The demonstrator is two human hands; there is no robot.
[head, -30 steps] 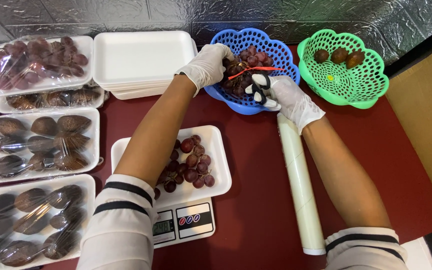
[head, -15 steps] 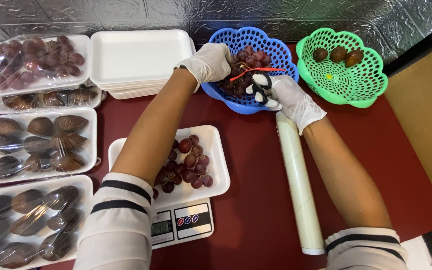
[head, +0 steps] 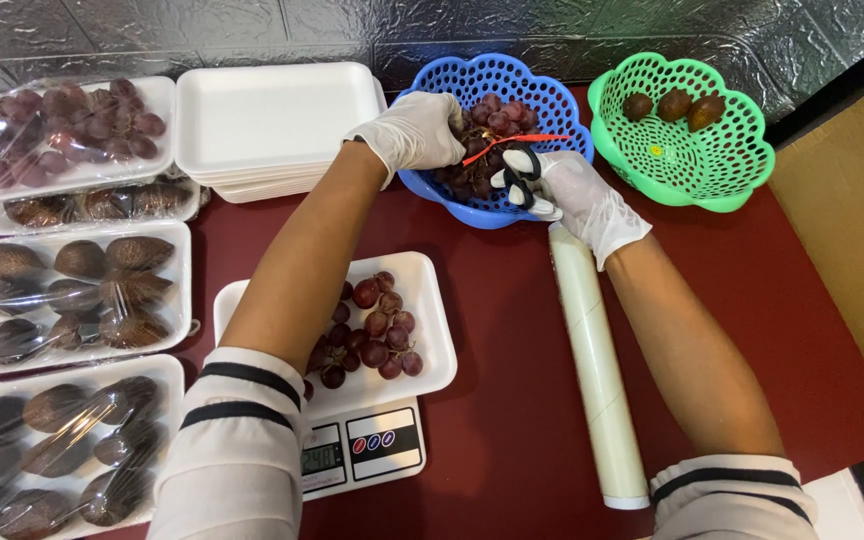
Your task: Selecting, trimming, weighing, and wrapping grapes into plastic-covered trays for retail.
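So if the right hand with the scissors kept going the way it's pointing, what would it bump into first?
The right hand points its scissors up and left into the blue basket. Going straight on, the red blades would probably meet the grapes first, close to the left hand. Depth is hard to judge here.

A single head-worn camera looks steeply down from above the person's shoulders onto the red table [head: 512, 440], facing the foil-clad wall [head: 252, 30] at its far edge. Both forearms enter from the bottom edge. The range is close, about arm's length. No second view overlaps.
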